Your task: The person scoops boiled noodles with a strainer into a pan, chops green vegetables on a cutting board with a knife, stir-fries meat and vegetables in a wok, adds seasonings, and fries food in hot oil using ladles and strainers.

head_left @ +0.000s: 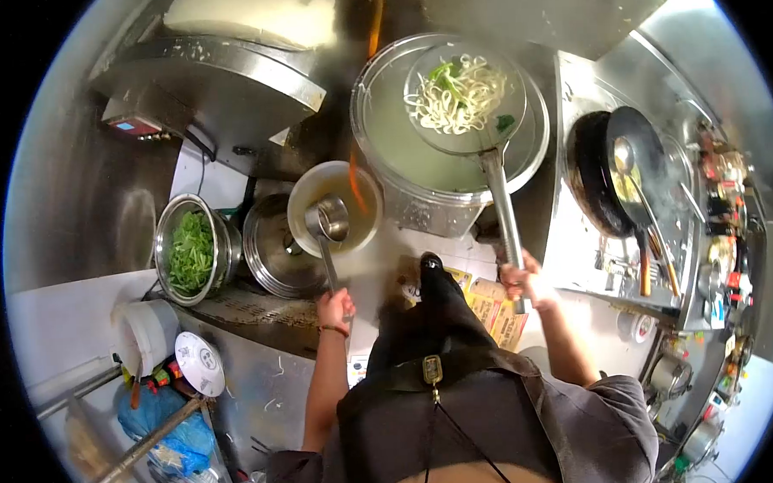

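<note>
My right hand is closed round the long metal handle of a strainer. White noodles with some green leaves lie in its round basket, over the large pot of cloudy liquid. My left hand grips the handle of a metal ladle. The ladle's bowl is at the white bucket, which holds brownish liquid; whether it touches the liquid I cannot tell.
A metal bowl of chopped greens and a lidded metal pot stand at left. To the right, a black wok with a ladle in it sits on the stove. Condiment bottles line the far right. Cardboard lies on the floor.
</note>
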Available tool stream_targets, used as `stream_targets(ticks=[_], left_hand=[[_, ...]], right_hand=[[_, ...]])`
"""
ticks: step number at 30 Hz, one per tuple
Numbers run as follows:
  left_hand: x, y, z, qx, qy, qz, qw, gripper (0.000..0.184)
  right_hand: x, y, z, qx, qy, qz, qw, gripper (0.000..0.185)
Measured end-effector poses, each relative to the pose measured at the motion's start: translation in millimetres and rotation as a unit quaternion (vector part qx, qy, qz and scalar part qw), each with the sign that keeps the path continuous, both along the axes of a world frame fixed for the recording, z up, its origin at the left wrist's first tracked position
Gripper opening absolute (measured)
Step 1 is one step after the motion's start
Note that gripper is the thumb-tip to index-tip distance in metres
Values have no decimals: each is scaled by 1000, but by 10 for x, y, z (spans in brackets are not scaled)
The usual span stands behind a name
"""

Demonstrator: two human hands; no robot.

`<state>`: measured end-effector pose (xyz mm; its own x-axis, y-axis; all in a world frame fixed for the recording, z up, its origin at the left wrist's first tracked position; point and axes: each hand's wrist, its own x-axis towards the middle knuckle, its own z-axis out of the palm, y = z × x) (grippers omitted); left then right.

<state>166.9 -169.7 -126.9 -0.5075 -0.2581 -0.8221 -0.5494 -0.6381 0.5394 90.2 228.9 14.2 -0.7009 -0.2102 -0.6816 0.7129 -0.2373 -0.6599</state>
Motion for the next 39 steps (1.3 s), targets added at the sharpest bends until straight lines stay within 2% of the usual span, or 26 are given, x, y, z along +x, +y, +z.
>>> stream_targets(ticks=[1, 3, 4, 5, 7, 9, 11, 12, 13, 15, 17, 23, 24, 25, 26, 27, 28, 29, 31, 32, 33, 34, 36, 37, 38, 39], left_hand=[[20, 7, -30, 19, 21, -2, 1000, 12], [21, -52, 103, -24, 2, -13, 1000, 13], [85, -148, 160, -25, 13, -28, 999, 12], [81, -217, 182, -24, 30, -39, 998, 12], [117, -350, 264, -68, 38, -88, 993, 13], [178, -476, 308, -109, 45, -137, 983, 13], [188, -577, 331, -295, 31, -252, 921, 12], [154, -592, 543, -365, -2, -304, 880, 15], [175, -678, 511, -363, -1, -306, 880, 15], [193, -816, 549, -595, 55, -373, 710, 19], [197, -917, 581, -561, 25, -377, 737, 23], [250, -1180, 588, -573, 38, -387, 721, 25], [299, -1235, 526, -616, 90, -366, 692, 21], [331, -1309, 469, -617, 81, -362, 694, 21], [350, -1352, 430, -480, 91, -309, 816, 17], [397, -1375, 398, -324, 98, -241, 909, 14], [479, -1371, 385, -269, 149, -186, 933, 12], [556, -1356, 418, -270, 141, -184, 935, 12], [662, -1275, 581, -142, 163, -36, 976, 11], [708, -1227, 676, -128, 170, 10, 977, 12], [780, -1225, 745, -130, 168, 17, 977, 12], [858, -1196, 803, -120, 173, 44, 977, 11], [951, -1156, 915, -117, 178, 82, 974, 10], [1005, -1139, 992, -129, 156, 87, 975, 9], [1080, -1128, 1020, -143, 133, 88, 977, 8], [1160, -1114, 992, -151, 129, 91, 976, 8]], right_hand=[[162, -87, -207, -22, -10, -16, 1000, 35], [86, -100, -417, -333, -7, -93, 938, 26], [-3, -76, -370, -419, -24, -20, 907, 16], [30, -149, -274, -491, -41, -57, 868, 17], [208, -237, -21, -495, -106, -127, 853, 20], [500, -324, 119, -485, -96, -140, 858, 23], [741, -431, 243, -435, -59, -126, 890, 22], [851, -472, 198, -463, -79, -140, 872, 22], [952, -524, 141, -468, -91, -149, 866, 22], [1010, -613, 96, -457, -84, -146, 873, 23], [1028, -682, 128, -422, -93, -163, 887, 21], [1060, -1022, 331, -368, -97, -192, 905, 15], [1211, -1084, 361, -405, -79, -148, 899, 13], [1358, -1142, 401, -442, -62, -103, 889, 14], [1513, -1168, 497, -451, -75, -89, 885, 18], [1667, -1162, 612, -459, -90, -77, 881, 22], [1761, -1127, 705, -437, -128, -62, 888, 29], [1810, -1113, 745, -416, -164, -50, 893, 36], [1771, -1198, 636, -460, -196, -15, 866, 38], [1708, -1296, 619, -365, -217, -27, 905, 39], [1608, -1441, 500, -421, -240, -6, 875, 37], [1486, -1548, 196, -379, -232, 41, 895, 34], [1187, -1806, -328, -406, -238, 75, 879, 25], [1048, -1922, -725, -467, -308, 57, 827, 27], [915, -2063, -1012, -439, -314, 54, 840, 21], [819, -2130, -1641, -474, -393, 53, 786, 14]])
